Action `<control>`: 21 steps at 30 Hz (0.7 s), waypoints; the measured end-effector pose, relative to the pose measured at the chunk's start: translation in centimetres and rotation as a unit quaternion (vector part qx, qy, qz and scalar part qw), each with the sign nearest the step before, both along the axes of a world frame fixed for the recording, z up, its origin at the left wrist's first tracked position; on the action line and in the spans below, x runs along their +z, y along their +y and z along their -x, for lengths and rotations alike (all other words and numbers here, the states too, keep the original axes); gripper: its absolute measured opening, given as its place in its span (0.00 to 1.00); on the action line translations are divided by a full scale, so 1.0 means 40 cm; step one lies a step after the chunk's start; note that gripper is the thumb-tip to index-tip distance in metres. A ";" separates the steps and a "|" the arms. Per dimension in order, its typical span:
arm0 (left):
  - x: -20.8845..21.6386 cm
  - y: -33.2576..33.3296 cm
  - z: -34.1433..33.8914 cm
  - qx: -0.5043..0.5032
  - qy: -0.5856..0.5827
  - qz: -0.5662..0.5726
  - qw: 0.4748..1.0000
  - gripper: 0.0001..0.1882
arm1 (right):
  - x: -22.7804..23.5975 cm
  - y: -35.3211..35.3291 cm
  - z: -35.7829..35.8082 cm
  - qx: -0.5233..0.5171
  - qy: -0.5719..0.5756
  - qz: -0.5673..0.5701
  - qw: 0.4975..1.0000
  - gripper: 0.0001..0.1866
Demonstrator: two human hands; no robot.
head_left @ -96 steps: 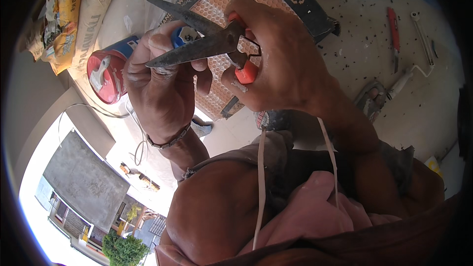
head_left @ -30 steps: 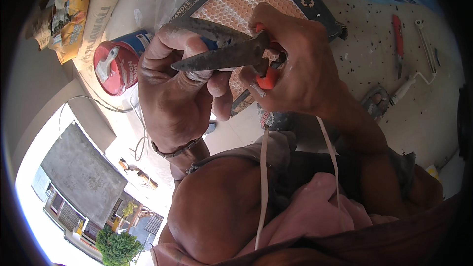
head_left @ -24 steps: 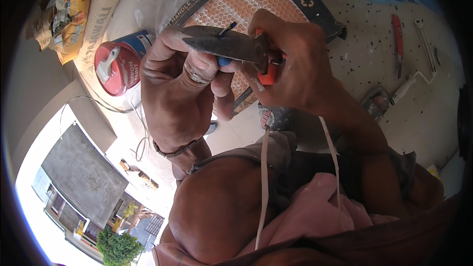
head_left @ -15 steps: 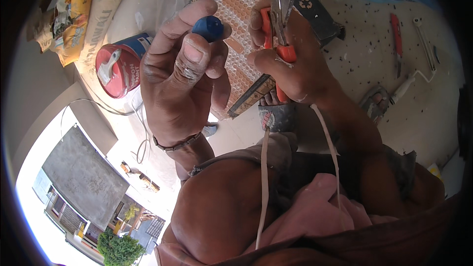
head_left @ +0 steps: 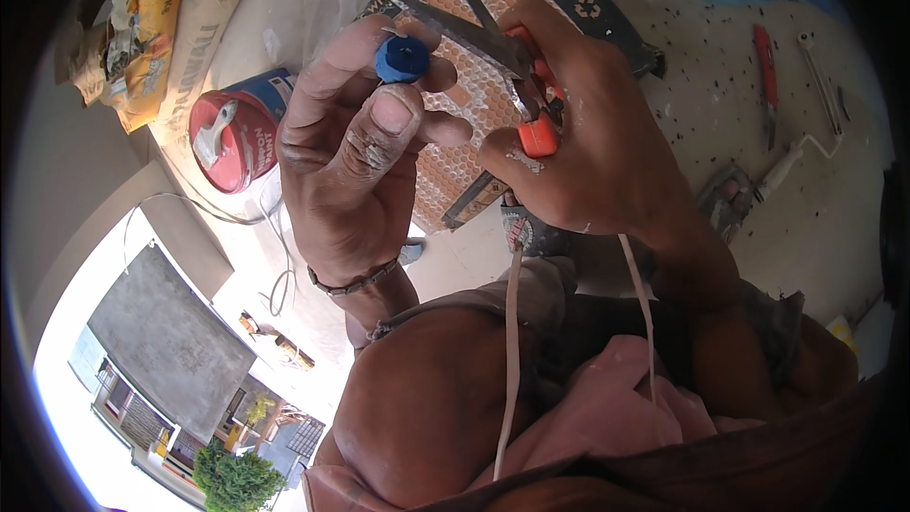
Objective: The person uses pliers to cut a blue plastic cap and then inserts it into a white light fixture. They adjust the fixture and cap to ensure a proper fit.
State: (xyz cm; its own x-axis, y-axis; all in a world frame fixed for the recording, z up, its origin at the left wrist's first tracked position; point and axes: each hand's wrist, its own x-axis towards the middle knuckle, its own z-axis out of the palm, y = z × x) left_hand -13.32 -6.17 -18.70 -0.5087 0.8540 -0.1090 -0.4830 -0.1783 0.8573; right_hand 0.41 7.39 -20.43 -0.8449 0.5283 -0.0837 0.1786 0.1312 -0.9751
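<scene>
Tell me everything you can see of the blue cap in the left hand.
The blue cap is small, round and looks like plastic, with a ribbed or notched rim and a darker hollow centre facing the camera. The left hand pinches it at the fingertips, thumb below and fingers behind, raised above the floor. The pliers in the right hand are close beside it, not touching.

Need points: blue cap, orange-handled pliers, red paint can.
blue cap (head_left: 402, 59), head view, on its round blue face between the left fingertips.
orange-handled pliers (head_left: 538, 136), head view, on the orange grip in the right hand.
red paint can (head_left: 230, 140), head view, on its red lid.
</scene>
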 end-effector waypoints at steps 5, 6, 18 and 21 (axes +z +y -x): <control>-0.013 0.011 -0.009 -0.009 0.012 -0.048 0.999 0.21 | 0.000 0.004 -0.001 -0.001 0.015 0.074 0.997 0.22; -0.015 0.012 -0.011 -0.007 0.028 -0.046 0.999 0.21 | 0.003 0.006 0.000 -0.004 0.021 0.111 0.994 0.21; -0.017 0.012 -0.031 0.050 0.062 0.015 0.997 0.19 | -0.003 0.052 0.007 -0.035 0.073 -0.048 0.996 0.20; -0.016 0.013 -0.028 0.075 0.108 0.015 0.991 0.21 | -0.015 0.023 0.002 -0.011 0.020 -0.011 1.000 0.20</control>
